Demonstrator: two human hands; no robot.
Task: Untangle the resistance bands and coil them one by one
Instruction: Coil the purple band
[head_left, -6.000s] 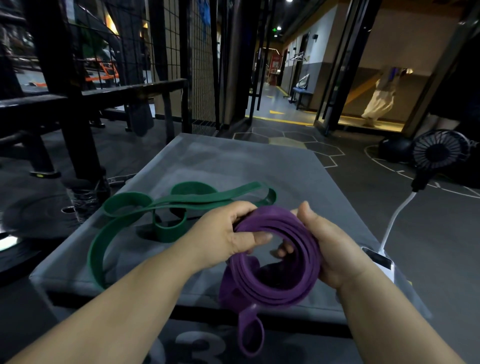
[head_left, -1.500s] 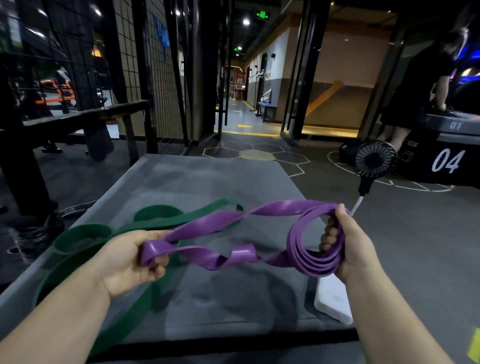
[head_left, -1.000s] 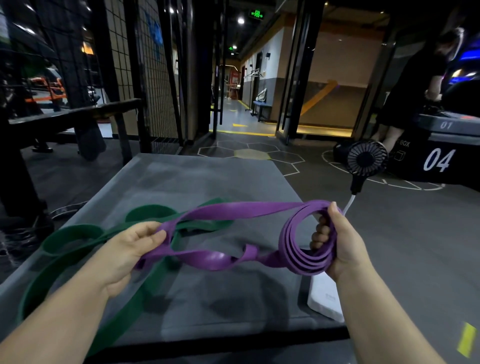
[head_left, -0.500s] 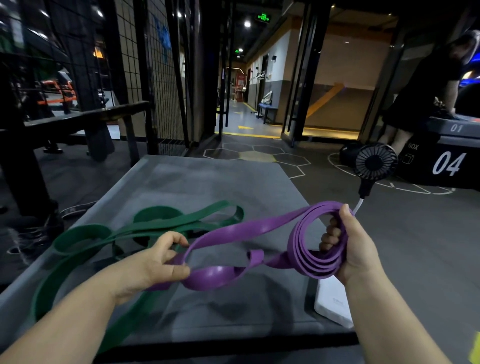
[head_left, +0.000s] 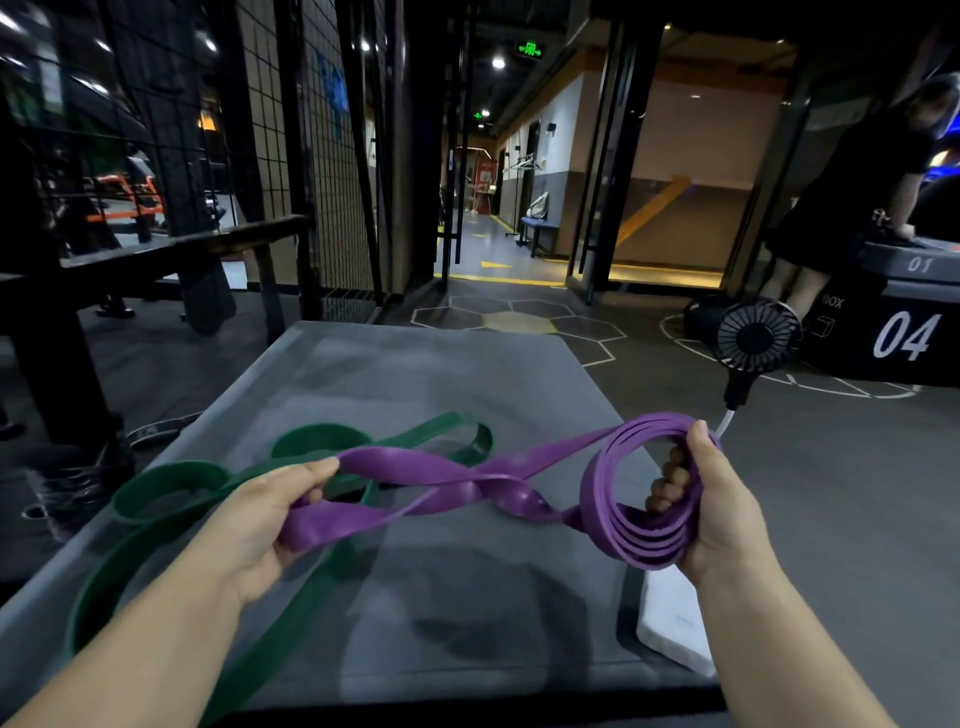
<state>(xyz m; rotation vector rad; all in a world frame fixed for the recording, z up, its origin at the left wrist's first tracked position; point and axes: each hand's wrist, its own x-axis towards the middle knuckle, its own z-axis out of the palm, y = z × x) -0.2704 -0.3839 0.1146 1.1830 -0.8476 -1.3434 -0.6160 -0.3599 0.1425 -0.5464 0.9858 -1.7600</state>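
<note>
Head view: right hand (head_left: 719, 512) grasps the coiled purple band (head_left: 610, 525); left hand (head_left: 257, 522), fingers partly hidden, grasps its loop.

The purple band (head_left: 511, 496) is seen to be smooth rubber with a soft sheen, and highlights are caught along its twisted stretch. The green band (head_left: 171, 470) is of like rubber but duller. The worktop (head_left: 441, 374) is covered in a matt, faintly scuffed grey skin. Smooth plastic is suggested for the white slab (head_left: 670, 618) and the black fan (head_left: 756, 338).
</note>
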